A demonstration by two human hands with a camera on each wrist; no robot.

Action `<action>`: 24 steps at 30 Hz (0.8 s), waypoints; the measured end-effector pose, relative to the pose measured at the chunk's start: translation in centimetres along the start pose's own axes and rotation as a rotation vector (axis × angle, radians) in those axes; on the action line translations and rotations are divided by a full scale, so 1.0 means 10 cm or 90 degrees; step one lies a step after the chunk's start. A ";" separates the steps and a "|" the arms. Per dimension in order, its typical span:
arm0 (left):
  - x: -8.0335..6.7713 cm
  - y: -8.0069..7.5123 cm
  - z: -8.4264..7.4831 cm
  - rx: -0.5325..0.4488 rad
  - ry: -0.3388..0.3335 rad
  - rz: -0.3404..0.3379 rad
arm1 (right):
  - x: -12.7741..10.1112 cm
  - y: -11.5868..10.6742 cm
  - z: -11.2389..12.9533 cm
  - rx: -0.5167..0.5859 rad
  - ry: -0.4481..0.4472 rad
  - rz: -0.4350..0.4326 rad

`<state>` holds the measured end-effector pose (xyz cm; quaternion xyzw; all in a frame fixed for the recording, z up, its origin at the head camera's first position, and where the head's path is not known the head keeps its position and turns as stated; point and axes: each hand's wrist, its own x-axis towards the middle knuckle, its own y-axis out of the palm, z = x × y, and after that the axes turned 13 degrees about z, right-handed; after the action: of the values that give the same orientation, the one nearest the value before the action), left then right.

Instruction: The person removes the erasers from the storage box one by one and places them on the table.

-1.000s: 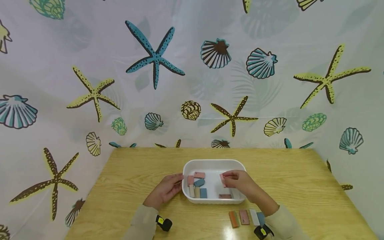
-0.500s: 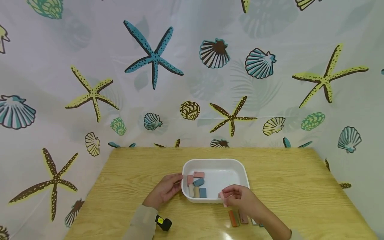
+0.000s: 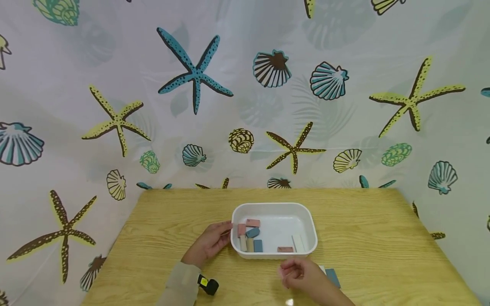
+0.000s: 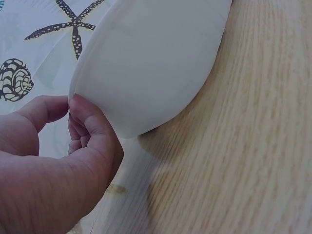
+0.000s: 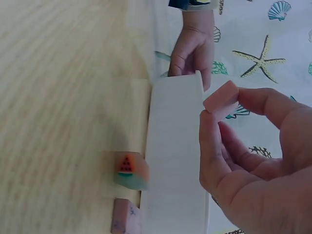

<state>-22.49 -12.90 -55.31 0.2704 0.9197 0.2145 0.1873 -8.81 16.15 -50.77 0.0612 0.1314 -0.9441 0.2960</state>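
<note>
My left hand (image 3: 209,244) pinches the left rim of a white plastic tub (image 3: 311,225) between thumb and fingers, as the left wrist view shows up close. My right hand (image 3: 304,278), in front of the tub, pinches a small pink eraser (image 5: 222,100) between thumb and forefinger. Inside the tub, pink erasers (image 3: 253,223), blue ones (image 3: 258,245) and beige ones (image 3: 250,245) lie at the left. At its right, a white eraser (image 3: 298,243) lies beside a reddish one (image 3: 285,249).
On the wooden table (image 3: 176,212), a blue eraser (image 3: 333,278) and a white one (image 3: 323,269) lie by my right hand. The right wrist view shows an orange-green eraser (image 5: 130,170) with a watermelon print and a pink one (image 5: 125,217) near the tub. A patterned curtain (image 3: 229,106) surrounds the table.
My right hand, holding the pink eraser, has moved out of the tub toward the front. The white eraser in the tub has come into view. My left hand keeps its hold on the rim.
</note>
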 end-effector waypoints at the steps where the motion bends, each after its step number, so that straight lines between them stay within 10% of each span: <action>1: 0.00 0.00 0.00 -0.001 0.001 0.001 | 0.01 0.02 -0.03 -0.018 -0.002 -0.009; 24: -0.01 0.03 -0.03 -0.004 -0.002 -0.001 | 0.22 0.39 -0.20 -0.432 0.069 -0.181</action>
<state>-22.41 -12.85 -54.91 0.2699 0.9188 0.2166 0.1898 -8.30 12.43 -53.96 -0.0091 0.4597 -0.8738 0.1583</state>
